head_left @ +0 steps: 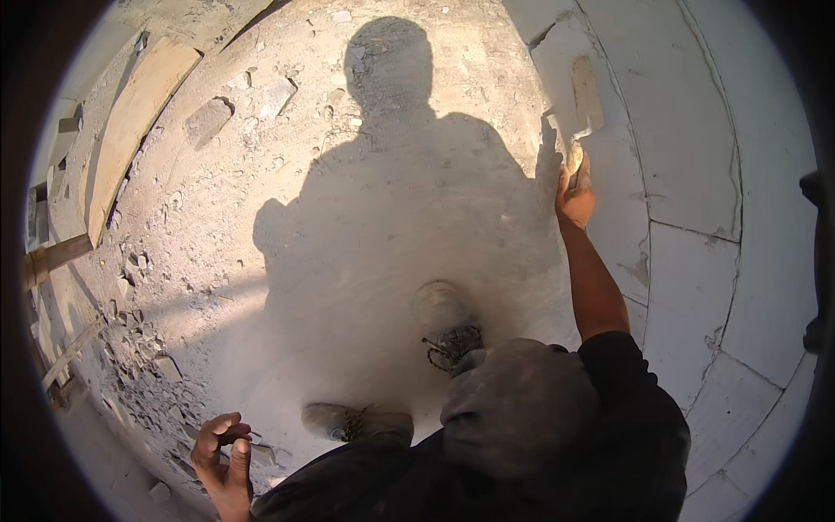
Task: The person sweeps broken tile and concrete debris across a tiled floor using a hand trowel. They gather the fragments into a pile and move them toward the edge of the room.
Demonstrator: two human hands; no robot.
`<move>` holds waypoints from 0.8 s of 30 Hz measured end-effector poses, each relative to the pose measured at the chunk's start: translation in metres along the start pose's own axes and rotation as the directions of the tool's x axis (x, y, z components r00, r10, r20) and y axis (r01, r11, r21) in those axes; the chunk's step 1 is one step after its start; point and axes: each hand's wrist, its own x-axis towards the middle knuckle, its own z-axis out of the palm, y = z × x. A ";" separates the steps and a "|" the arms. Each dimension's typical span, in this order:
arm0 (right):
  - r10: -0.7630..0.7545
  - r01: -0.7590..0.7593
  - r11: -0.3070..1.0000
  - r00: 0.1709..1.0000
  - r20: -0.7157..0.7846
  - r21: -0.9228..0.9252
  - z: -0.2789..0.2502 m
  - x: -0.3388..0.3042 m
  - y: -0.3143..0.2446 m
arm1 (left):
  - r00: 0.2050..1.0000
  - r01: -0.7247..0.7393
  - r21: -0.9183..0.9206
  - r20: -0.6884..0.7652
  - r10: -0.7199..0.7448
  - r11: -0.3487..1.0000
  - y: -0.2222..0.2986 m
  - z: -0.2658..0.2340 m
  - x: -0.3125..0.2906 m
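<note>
My right hand (574,198) is closed around the handle of a trowel (587,94), with the arm stretched out ahead. The trowel's long blade lies along the face of the pale block wall (687,157) on my right, near its lower course. Down at the lower left, my left hand (224,465) is raised with its fingers loosely bent and the thumb apart from them. Nothing shows in it.
Rubble (143,339) and broken block pieces (209,122) lie over the dusty floor (348,235) to the left. A wooden board (139,130) leans at the far left. My shoes (448,317) stand on the floor, and my shadow falls ahead.
</note>
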 end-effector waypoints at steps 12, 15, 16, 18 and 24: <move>0.033 -0.010 0.989 0.988 0.150 -0.147 -0.005 -0.037 0.021 | 1.000 -0.003 -0.033 0.002 0.003 0.999 -0.002 -0.002 -0.007; -0.022 0.023 1.000 1.000 0.021 -0.018 -0.008 -0.045 0.029 | 0.999 -0.028 -0.003 -0.031 0.028 1.000 -0.002 -0.001 -0.008; -0.056 0.056 0.998 0.997 -0.056 0.001 -0.009 -0.046 0.032 | 0.999 -0.031 -0.012 -0.044 0.030 0.999 -0.002 -0.001 -0.008; 0.010 -0.010 1.000 1.000 0.011 0.011 -0.012 -0.048 0.037 | 0.998 -0.028 -0.024 -0.060 0.027 0.999 -0.002 -0.001 -0.009; -0.020 0.020 1.000 0.999 0.043 -0.002 -0.021 -0.062 0.050 | 1.000 0.023 0.001 0.000 -0.023 1.000 -0.003 -0.004 -0.013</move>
